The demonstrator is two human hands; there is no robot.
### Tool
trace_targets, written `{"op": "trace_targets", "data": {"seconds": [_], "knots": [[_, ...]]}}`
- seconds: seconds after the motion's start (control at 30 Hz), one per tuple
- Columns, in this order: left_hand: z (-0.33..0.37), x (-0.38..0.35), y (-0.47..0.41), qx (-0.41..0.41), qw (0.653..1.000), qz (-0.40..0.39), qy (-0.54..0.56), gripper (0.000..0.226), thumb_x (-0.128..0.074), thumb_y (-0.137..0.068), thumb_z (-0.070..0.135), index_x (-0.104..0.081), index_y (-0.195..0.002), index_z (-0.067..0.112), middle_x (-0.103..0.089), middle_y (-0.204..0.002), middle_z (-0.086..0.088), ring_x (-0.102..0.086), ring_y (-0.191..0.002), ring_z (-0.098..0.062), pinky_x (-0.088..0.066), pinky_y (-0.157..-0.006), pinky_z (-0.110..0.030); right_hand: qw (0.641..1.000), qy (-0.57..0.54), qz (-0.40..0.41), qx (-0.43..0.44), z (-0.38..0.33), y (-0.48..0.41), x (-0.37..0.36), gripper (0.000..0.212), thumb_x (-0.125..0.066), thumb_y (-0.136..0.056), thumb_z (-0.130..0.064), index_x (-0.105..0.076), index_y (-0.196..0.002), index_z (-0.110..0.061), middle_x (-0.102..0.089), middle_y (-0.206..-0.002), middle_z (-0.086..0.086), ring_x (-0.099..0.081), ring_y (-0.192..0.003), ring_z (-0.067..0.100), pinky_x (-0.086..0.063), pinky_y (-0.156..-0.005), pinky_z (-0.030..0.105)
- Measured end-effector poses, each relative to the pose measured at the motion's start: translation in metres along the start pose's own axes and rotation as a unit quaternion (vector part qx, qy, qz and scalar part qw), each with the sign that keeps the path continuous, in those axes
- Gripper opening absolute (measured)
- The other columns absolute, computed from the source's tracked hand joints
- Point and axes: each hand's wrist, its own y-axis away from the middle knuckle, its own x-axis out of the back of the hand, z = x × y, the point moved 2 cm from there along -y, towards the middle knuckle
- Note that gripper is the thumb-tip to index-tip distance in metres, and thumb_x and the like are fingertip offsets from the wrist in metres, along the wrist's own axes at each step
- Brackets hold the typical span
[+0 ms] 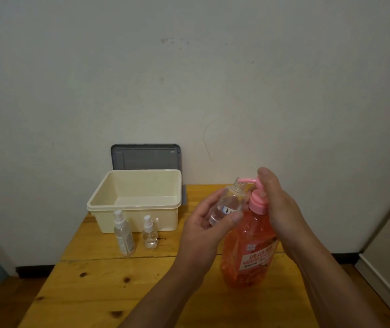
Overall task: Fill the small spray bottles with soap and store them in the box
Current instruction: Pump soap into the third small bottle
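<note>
Fingers [209, 201] and thumb of the left hand [209, 223] are clamped round a small spray bottle [228, 204]. The bottle is held off the table [108, 280], tilted, with its open neck just under the pink pump spout [248, 179]. The right hand [277, 204] rests on the pump head of the large orange soap bottle [248, 252]. Its fingers lie nearly straight and close together.

Hazards, as judged from this position:
- Misalignment. The neck is narrow. If the spout tip sits off centre, soap is likely to run down the outside and over the fingers, making the grip slippery.
- Hard stroke. A fast press may overshoot the neck or rock the soap bottle, since neither hand holds its body.
- Excess tilt. Soap already inside could spill out.

Condition of the small bottle: clear plastic, threaded neck, no spray head fitted, small label on the side. Its fill level cannot be read.

Two capped spray bottles, one tall [124, 235] and one short [150, 235], stand in front of the cream box [137, 218]. No bottle shows inside the box. A grey lid [145, 157] leans on the wall behind it.
</note>
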Motion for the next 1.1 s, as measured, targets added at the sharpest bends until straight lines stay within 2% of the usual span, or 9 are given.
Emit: {"op": "trace_targets", "data": {"seconds": [0.1, 0.2, 0.27, 0.4, 0.57, 0.7, 0.83, 0.97, 1.1], "knots": [[-0.0006, 0.0000, -0.0003, 0.001, 1.000, 0.002, -0.004, 0.059, -0.071, -0.073, 0.020, -0.057, -0.130, 0.018, -0.071, -0.116, 0.004, -0.067, -0.104, -0.007, -0.054, -0.076, -0.017, 1.000, 0.004, -0.005, -0.006, -0.0011, 0.0002, 0.0009, 0.061, -0.026, -0.098, -0.053, -0.073, -0.060, -0.045, -0.072, -0.062, -0.008, -0.068, -0.057, 0.003, -0.045, -0.060, 0.026], [-0.0011, 0.0001, 0.0003, 0.001, 1.000, 0.001, -0.007, 0.057, -0.070, -0.073, 0.020, -0.058, -0.129, 0.018, -0.072, -0.112, 0.006, -0.068, -0.100, -0.005, -0.054, -0.073, -0.016, 0.999, 0.028, 0.002, -0.018, -0.0008, -0.0021, 0.0028, 0.065, -0.027, -0.099, -0.047, -0.072, -0.063, -0.018, -0.070, -0.057, -0.003, -0.065, -0.060, 0.016, -0.045, -0.058, 0.025], [-0.0006, 0.0001, 0.0010, -0.001, 1.000, 0.000, -0.010, 0.054, -0.070, -0.075, 0.019, -0.058, -0.128, 0.019, -0.072, -0.109, 0.009, -0.068, -0.098, -0.003, -0.054, -0.072, -0.015, 0.999, 0.040, 0.011, -0.016, -0.0006, -0.0033, 0.0041, 0.059, -0.028, -0.099, -0.042, -0.064, -0.063, -0.012, -0.066, -0.054, -0.001, -0.059, -0.062, 0.020, -0.044, -0.061, 0.029], [-0.0006, 0.0005, 0.0022, -0.001, 1.000, 0.002, -0.010, 0.055, -0.070, -0.075, 0.019, -0.058, -0.129, 0.019, -0.072, -0.110, 0.009, -0.068, -0.098, -0.003, -0.054, -0.071, -0.015, 0.999, 0.029, 0.010, -0.020, 0.0030, -0.0028, 0.0036, 0.061, -0.029, -0.099, -0.044, -0.067, -0.061, -0.016, -0.069, -0.056, -0.004, -0.063, -0.056, 0.014, -0.046, -0.058, 0.027], [0.0006, -0.0007, 0.0008, 0.000, 1.000, 0.000, -0.004, 0.060, -0.071, -0.072, 0.020, -0.057, -0.130, 0.017, -0.071, -0.115, 0.004, -0.068, -0.102, -0.006, -0.054, -0.074, -0.016, 1.000, -0.001, 0.005, -0.008, 0.0003, 0.0007, -0.0002, 0.059, -0.027, -0.097, -0.056, -0.073, -0.062, -0.045, -0.073, -0.065, -0.010, -0.067, -0.059, 0.001, -0.045, -0.062, 0.028], [0.0004, -0.0007, 0.0010, 0.002, 1.000, 0.002, -0.005, 0.059, -0.071, -0.072, 0.020, -0.057, -0.130, 0.017, -0.072, -0.113, 0.004, -0.069, -0.100, -0.006, -0.054, -0.073, -0.016, 0.999, 0.024, 0.003, -0.023, 0.0006, -0.0001, 0.0015, 0.064, -0.026, -0.098, -0.053, -0.075, -0.072, -0.021, -0.073, -0.068, 0.001, -0.068, -0.057, 0.008, -0.047, -0.060, 0.027], [0.0001, 0.0002, 0.0023, 0.005, 1.000, 0.009, -0.010, 0.055, -0.071, -0.075, 0.017, -0.058, -0.129, 0.017, -0.072, -0.112, 0.006, -0.069, -0.098, -0.004, -0.054, -0.072, -0.015, 0.999, 0.045, 0.006, -0.020, 0.0010, -0.0035, 0.0035, 0.062, -0.028, -0.098, -0.042, -0.063, -0.077, 0.004, -0.068, -0.058, 0.004, -0.060, -0.064, 0.023, -0.045, -0.062, 0.030], [0.0003, 0.0010, 0.0024, 0.005, 1.000, 0.006, -0.009, 0.051, -0.070, -0.078, 0.013, -0.059, -0.128, 0.017, -0.072, -0.111, 0.007, -0.069, -0.097, -0.003, -0.053, -0.071, -0.014, 0.999, 0.045, 0.007, -0.016, 0.0037, -0.0034, 0.0026, 0.062, -0.028, -0.098, -0.044, -0.065, -0.077, 0.001, -0.071, -0.064, 0.005, -0.064, -0.067, 0.027, -0.046, -0.066, 0.032], [0.0012, -0.0012, 0.0015, 0.002, 1.000, 0.002, -0.005, 0.058, -0.071, -0.072, 0.021, -0.058, -0.129, 0.019, -0.072, -0.114, 0.006, -0.068, -0.101, -0.004, -0.053, -0.072, -0.015, 1.000, 0.015, 0.009, -0.022, 0.0035, -0.0008, 0.0011, 0.062, -0.027, -0.096, -0.058, -0.076, -0.067, -0.034, -0.074, -0.068, -0.002, -0.070, -0.064, 0.011, -0.051, -0.069, 0.031]]}}
